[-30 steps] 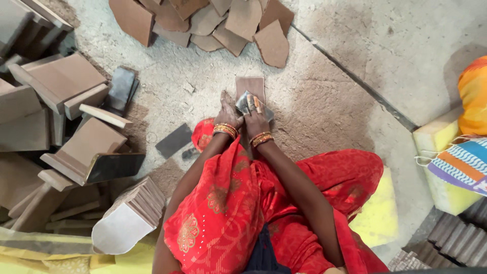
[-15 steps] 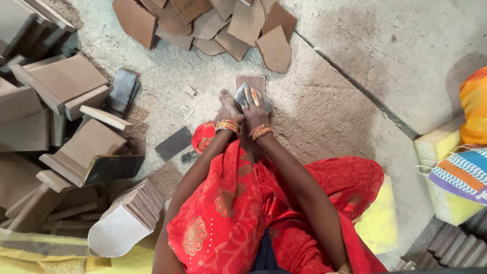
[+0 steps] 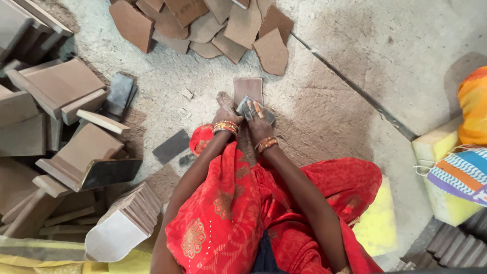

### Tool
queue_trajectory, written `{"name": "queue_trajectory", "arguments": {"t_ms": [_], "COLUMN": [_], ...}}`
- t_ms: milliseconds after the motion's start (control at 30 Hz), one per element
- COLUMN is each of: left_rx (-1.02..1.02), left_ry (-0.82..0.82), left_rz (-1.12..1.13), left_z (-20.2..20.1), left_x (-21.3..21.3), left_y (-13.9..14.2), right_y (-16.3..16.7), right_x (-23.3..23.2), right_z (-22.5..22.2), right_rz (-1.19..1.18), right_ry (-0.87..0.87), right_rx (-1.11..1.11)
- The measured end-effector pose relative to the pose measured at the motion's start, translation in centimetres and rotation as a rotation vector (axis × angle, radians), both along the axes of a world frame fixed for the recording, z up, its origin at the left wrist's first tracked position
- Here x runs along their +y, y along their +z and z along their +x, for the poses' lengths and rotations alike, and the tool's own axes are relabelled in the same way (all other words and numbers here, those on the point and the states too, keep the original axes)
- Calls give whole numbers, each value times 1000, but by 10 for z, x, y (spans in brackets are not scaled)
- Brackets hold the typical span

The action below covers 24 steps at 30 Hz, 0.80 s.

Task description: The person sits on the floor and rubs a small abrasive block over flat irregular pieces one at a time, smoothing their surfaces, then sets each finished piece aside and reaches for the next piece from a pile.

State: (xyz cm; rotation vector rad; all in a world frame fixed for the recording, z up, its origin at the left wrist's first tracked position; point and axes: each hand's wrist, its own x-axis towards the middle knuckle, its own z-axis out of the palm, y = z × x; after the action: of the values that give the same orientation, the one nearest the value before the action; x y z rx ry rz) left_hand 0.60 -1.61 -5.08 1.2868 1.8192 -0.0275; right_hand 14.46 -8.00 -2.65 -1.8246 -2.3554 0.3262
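Hands meet at the middle of the head view, over a dusty concrete floor (image 3: 324, 116). A small brown board (image 3: 248, 90) lies flat there, and the right hand (image 3: 260, 123) closes its fingers over a grey sanding pad (image 3: 252, 109) pressed against the board's near end. The left hand (image 3: 225, 112) rests just beside it on the left, fingers stretched forward and flat, touching the board's near left edge; whether it grips anything cannot be told. Orange bangles (image 3: 225, 128) ring both wrists.

The board is roughly rectangular, its long axis running away from the person, its far end pointing toward a heap of brown cut pieces (image 3: 213, 25) at the top of the view. Only its far half shows; the pad and fingers cover the near part.

Bare floor lies around the board: a strip between its far end and the heap, and a wider dusty stretch to the right as far as a dark joint line (image 3: 355, 89) crossing the floor diagonally. To the left, a dark flat sheet (image 3: 171, 146) lies near the left forearm, and beyond it stand stacked wooden blocks (image 3: 61, 91). A stack of thin boards (image 3: 124, 220) sits beside the person's left knee. Yellow foam blocks (image 3: 441, 152) lie well apart on the right, next to a striped cloth (image 3: 459, 175).
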Motion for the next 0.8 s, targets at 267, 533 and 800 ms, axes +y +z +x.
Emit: {"name": "queue_trajectory", "arguments": {"t_ms": [267,533,800], "left_rx": [-25,3,-48], "left_ry": [-42,25,-165], "left_rz": [136,-22,142], "left_z": [2,-5,-1], "left_x": [2,3,2], "left_y": [1,14,2], "right_y": [15,20,-7], "right_x": [77,40,2], "right_z": [-8,-10,3], "right_rz": [110,572,-1], "right_ry": [31,-4,-102], "right_rx": [-168,-282,-58]}}
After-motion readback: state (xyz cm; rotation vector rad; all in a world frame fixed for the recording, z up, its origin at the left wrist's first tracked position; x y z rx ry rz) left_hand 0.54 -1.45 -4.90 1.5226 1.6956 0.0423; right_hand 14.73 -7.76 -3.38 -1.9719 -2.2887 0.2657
